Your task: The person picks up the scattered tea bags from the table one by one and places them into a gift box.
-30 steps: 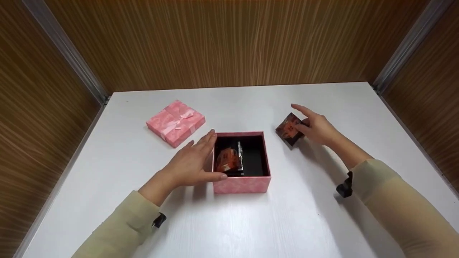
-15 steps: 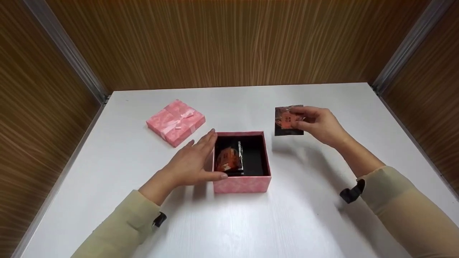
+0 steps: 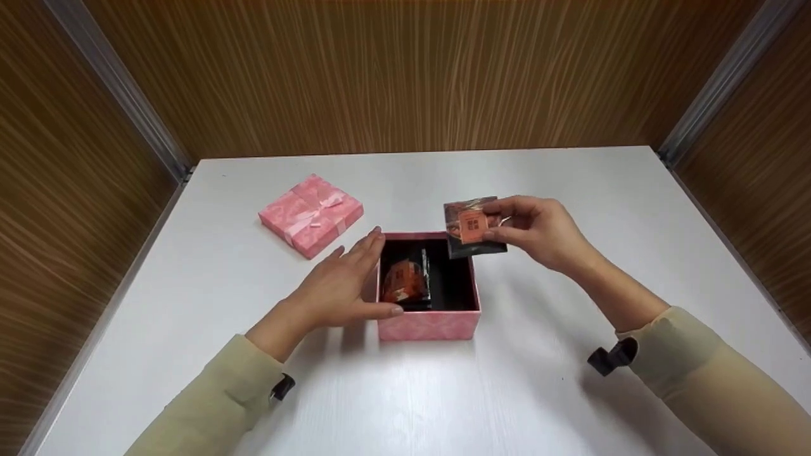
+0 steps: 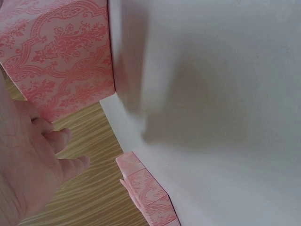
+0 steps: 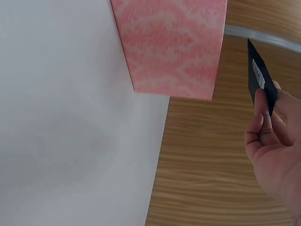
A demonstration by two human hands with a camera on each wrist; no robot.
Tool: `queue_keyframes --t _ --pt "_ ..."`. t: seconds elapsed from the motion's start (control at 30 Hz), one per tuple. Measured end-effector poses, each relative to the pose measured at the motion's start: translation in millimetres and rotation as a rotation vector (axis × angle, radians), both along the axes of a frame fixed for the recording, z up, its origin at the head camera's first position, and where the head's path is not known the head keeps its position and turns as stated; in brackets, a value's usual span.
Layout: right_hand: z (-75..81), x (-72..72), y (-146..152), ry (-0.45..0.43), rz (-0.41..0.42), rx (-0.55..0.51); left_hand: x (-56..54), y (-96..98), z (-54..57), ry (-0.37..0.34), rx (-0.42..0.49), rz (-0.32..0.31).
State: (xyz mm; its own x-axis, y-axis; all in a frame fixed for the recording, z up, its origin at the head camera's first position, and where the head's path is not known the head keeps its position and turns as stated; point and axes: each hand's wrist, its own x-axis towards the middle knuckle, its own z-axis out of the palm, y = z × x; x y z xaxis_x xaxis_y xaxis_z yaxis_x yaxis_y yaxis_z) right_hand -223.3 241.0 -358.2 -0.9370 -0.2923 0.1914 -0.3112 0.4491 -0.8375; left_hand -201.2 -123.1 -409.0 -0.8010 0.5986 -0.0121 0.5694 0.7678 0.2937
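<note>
A pink patterned gift box [image 3: 428,326] stands lidless on the table, black inside. In its left part, shiny black packets with an orange label [image 3: 403,282] lean. My left hand [image 3: 339,288] rests against the box's left side, thumb over the near rim and fingertips at the far left corner, fingers fairly straight. My right hand [image 3: 545,231] pinches a flat square black packet [image 3: 459,244] with an orange label between thumb and fingers, over the box's far right corner. The right wrist view shows a white barcode [image 5: 258,74] on its back.
The pink lid [image 3: 310,215] with a ribbon bow lies on the white table [image 3: 405,392], left of and behind the box. Wood-grain panels [image 3: 405,76] enclose the table at the back and both sides.
My right hand has lifted the packet from the table on the right and carried it left to over the box. The left hand, box and lid stay where they were.
</note>
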Motion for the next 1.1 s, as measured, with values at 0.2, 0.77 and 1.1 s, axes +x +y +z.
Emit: queue_keyframes --t 0.2,0.77,1.1 --pt "-2.9 6.7 -18 -0.027 0.060 -0.001 -0.2 -0.1 -0.3 -0.008 0.008 0.006" --pt "-15.2 13.7 -60 0.088 0.169 0.114 -0.7 -0.3 1.2 0.006 0.014 -0.007" --pt "-23.2 11.7 -76 0.129 0.223 0.148 -0.7 0.3 0.5 -0.006 0.023 0.000"
